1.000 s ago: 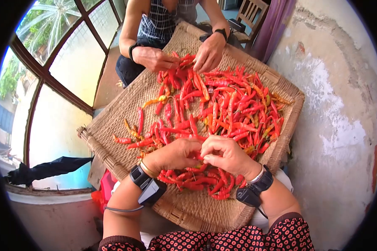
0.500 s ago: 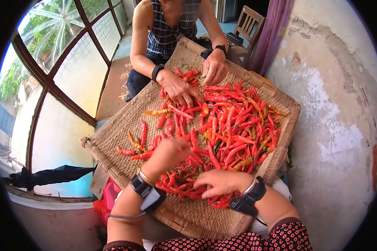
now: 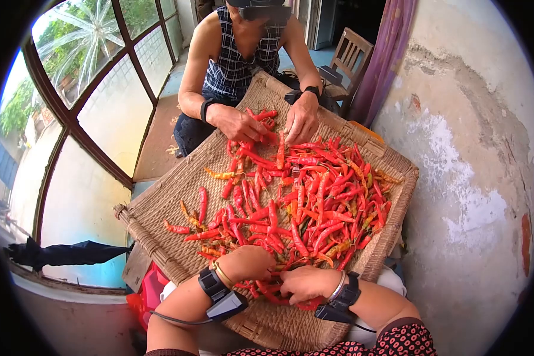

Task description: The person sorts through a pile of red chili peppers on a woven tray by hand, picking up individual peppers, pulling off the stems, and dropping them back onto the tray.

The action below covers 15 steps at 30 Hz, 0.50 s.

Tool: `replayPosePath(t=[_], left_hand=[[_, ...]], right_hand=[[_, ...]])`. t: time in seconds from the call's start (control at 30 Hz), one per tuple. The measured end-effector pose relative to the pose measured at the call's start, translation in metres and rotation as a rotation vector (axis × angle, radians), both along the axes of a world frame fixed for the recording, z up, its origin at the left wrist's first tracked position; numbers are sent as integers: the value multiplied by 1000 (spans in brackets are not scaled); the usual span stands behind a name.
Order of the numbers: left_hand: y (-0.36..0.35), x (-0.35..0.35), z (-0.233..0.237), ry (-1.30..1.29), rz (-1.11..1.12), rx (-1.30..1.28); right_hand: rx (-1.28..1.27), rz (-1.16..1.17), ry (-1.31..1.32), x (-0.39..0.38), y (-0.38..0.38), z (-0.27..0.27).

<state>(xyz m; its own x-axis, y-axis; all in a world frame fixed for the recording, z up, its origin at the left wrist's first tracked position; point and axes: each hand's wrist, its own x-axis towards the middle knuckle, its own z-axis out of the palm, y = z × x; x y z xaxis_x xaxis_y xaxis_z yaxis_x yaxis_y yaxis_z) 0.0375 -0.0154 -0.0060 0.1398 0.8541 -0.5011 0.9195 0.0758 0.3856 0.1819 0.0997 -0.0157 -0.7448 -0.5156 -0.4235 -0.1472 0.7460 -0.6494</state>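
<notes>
A large woven tray (image 3: 160, 207) holds a heap of red chili peppers (image 3: 323, 196), with some orange and yellowish ones among them. My left hand (image 3: 247, 263) is low over the peppers near the tray's close edge, its fingers bent down and mostly hidden. Right beside it, my right hand (image 3: 307, 283) touches the red peppers with curled fingers; what lies under its fingertips is not clear. Both wrists carry a bangle and a black strapped device.
Across the tray a person (image 3: 243, 59) handles peppers at the far side with both hands. A wooden chair (image 3: 351, 59) and purple curtain (image 3: 391, 53) stand behind. Windows and a dark umbrella (image 3: 71, 254) are at left, a plastered wall (image 3: 457, 148) at right.
My left hand has come down and nearer to me, beside my right hand, which has shifted slightly. The other person's hands have moved, and one now holds up a red pepper.
</notes>
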Motion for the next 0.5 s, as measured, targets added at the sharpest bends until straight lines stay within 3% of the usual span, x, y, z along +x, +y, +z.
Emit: replayPosePath(t=[0.1,0.2,0.3,0.5], left_hand=[[0,-3,-10,-55,-5,30],[0,-3,-7,-265,63,251],[4,-5,1,-475,119,286],[4,-15,16,-488,243,435]], right_hand=[[146,12,-83,-6,6,-4],[-18,-134,25,-6,20,-2],[-314,-356,170,-6,32,8],[-433,-455,149,-7,38,17]])
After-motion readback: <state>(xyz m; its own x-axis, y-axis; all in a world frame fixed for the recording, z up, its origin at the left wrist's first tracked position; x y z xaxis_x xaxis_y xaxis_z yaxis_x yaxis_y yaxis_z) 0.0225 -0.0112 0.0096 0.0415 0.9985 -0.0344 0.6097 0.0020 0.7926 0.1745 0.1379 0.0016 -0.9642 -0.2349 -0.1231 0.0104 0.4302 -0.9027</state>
